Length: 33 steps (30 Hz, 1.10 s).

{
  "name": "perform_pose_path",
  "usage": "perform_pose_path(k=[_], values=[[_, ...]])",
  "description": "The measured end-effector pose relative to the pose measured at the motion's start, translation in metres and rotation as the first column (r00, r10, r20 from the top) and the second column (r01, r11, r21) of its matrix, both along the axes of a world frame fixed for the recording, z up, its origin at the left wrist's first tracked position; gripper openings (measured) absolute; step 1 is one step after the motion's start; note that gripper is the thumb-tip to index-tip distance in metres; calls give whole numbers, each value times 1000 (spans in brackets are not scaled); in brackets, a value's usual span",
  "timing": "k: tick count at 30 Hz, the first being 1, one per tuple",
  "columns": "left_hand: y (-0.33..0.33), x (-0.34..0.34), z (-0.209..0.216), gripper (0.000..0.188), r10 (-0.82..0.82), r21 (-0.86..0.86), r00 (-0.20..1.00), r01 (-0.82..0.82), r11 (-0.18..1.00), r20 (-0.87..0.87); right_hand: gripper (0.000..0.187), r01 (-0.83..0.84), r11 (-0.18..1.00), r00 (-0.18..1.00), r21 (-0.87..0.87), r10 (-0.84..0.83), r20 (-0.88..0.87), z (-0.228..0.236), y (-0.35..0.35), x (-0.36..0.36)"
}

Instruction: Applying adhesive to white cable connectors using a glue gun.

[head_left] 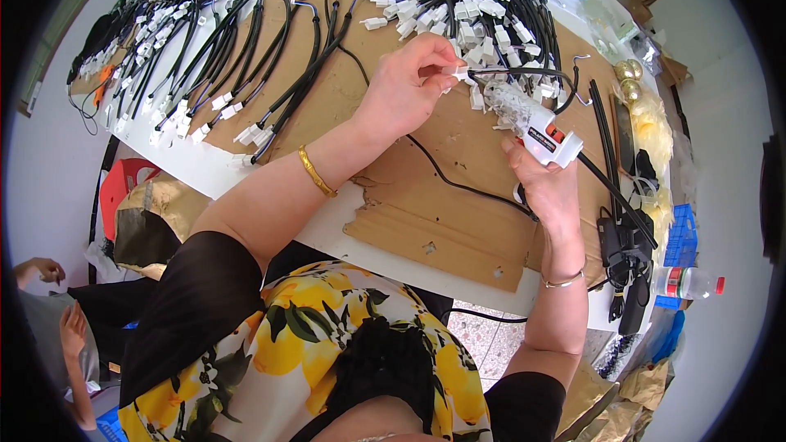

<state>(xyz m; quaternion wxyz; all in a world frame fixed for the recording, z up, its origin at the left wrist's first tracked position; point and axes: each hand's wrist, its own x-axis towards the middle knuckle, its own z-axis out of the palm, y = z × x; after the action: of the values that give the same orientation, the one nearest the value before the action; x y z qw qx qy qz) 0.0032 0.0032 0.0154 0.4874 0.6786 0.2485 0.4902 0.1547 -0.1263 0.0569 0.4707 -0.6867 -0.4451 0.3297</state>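
My left hand (405, 86) pinches a small white plug connector (462, 74) between thumb and fingertips. From this connector a black cable (524, 71) runs to the right and curves down. My right hand (547, 188) is wrapped round a white hot glue gun (550, 141), whose nozzle end is smeared with whitish residue and points up and left, just below the cable. Out of the gun's back sticks a long black rod (618, 200), which looks like a glue stick. Whether the nozzle touches the connector or cable I cannot tell.
A heap of black cables with white connectors (483, 12) lies beyond my hands. More cables (237, 57) are spread at the left on cardboard (442, 237). At the right are black rods (602, 131), power adapters (626, 241) and a bottle (689, 283). Another person's hands (72, 329) show lower left.
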Motion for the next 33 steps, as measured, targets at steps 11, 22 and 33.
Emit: perform_pose_path(k=[11,22,33], values=[[-3,-2,5,21,97,202,990,-76,976,-98,11,-14,1000,1000,6,14,17,0,-1,0],[-1,0,0,21,224,406,968,-161,900,-113,10,-2,996,999,91,-1,36,-2,0,1],[-4,-1,2,23,292,514,941,-167,842,-172,11,-18,1000,999,6,18,41,2,-1,-1]])
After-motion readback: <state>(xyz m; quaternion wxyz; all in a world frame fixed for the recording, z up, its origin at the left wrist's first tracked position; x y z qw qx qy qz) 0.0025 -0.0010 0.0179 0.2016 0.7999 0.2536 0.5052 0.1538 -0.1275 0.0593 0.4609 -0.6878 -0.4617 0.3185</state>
